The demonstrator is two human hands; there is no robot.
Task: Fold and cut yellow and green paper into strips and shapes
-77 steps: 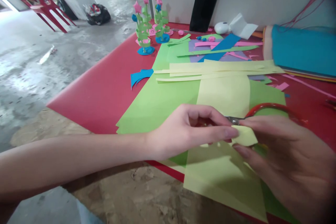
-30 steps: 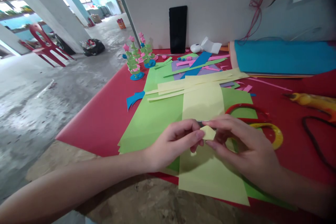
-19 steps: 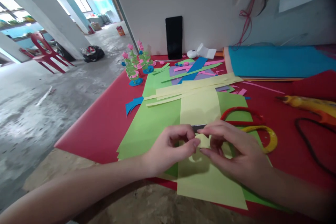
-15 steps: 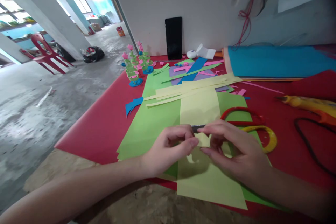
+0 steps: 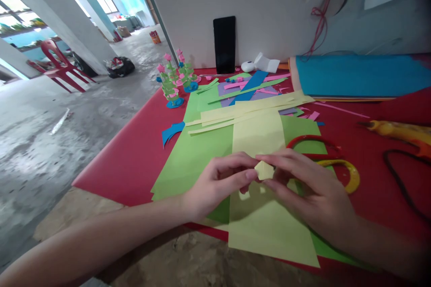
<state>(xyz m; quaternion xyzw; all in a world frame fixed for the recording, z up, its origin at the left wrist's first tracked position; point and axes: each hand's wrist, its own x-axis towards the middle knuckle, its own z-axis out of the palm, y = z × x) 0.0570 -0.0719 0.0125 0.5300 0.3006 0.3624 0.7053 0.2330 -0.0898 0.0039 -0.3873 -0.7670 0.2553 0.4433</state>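
Note:
A small folded pentagon of pale yellow paper [image 5: 264, 171] is pinched between both hands, just above the sheets on the table. My left hand [image 5: 222, 184] grips its left edge with thumb and fingers. From the other side, my right hand [image 5: 310, 184] holds its upper and lower right edges with the fingertips. Beneath lies a pale yellow paper sheet [image 5: 266, 228] on top of green sheets [image 5: 195, 157]. Scissors with red and yellow handles [image 5: 352, 177] lie partly behind my right hand, their blades hidden.
Yellow paper strips [image 5: 215, 119] and coloured scraps lie behind the hands. Small paper flower stands [image 5: 173, 94] are at the back left. A black phone [image 5: 225, 45] leans on the wall. To the right are a yellow glue gun [image 5: 397, 130] with its cord and blue sheets [image 5: 363, 76].
The yellow paper piece has turned, so its flat pentagon face now shows. Both hands have shifted slightly, with the fingers re-gripping its edges.

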